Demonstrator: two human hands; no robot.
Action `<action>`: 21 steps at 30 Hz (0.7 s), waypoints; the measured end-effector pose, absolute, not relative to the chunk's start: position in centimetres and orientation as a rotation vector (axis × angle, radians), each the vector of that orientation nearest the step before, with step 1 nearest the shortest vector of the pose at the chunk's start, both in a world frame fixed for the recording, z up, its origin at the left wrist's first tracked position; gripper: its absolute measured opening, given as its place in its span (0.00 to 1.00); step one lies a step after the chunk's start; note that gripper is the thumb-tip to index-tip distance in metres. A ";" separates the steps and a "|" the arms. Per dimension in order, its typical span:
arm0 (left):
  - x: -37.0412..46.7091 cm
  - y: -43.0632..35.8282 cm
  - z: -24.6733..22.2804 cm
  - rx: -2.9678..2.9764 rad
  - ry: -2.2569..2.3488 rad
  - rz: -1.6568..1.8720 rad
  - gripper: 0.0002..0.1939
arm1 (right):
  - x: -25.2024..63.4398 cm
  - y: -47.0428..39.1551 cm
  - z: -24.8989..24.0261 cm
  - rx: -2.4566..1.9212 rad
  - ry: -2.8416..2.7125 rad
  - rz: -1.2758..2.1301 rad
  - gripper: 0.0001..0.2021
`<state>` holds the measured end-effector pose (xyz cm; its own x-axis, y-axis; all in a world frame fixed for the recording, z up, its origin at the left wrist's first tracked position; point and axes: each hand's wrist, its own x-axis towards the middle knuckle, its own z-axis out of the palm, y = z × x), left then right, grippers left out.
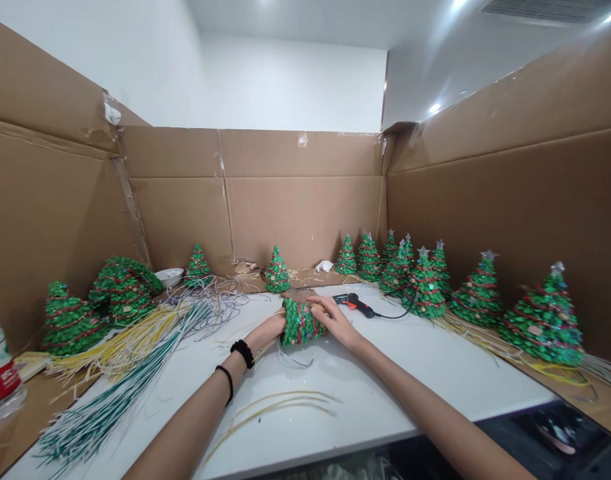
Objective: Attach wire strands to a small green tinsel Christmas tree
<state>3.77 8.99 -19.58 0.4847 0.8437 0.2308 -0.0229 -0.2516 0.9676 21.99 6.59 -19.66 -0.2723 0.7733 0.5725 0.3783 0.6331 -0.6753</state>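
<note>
A small green tinsel Christmas tree (300,325) with red garland lies tipped on its side over the white tabletop. At its left end, my left hand (269,331) holds it, with the fingers hidden by the tree. My right hand (334,318) closes over its right side, thumb and fingers bent against the tinsel. A bit of yellow shows by the right fingertips, too small to name. Pale wire ends (298,360) stick out below the tree. Just beyond my right hand rests a black and orange glue gun (354,303) with its cable.
More finished-looking trees (424,287) stand along the right, others (130,293) on the left. Bundles of green-white wires (130,387) and yellow wires (125,340) spread at left. Loose yellow strands (280,402) lie in front. A bottle (0,380) stands far left. Cardboard walls (305,200) surround the table.
</note>
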 end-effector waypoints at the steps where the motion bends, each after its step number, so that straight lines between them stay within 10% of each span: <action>1: 3.7 9.1 -19.7 1.603 0.720 0.966 0.17 | 22.0 6.6 -19.7 -0.912 -1.886 0.503 0.20; 21: 3.0 9.0 -19.6 1.446 0.697 0.824 0.13 | 22.5 7.2 -19.4 -0.793 -1.234 0.594 0.17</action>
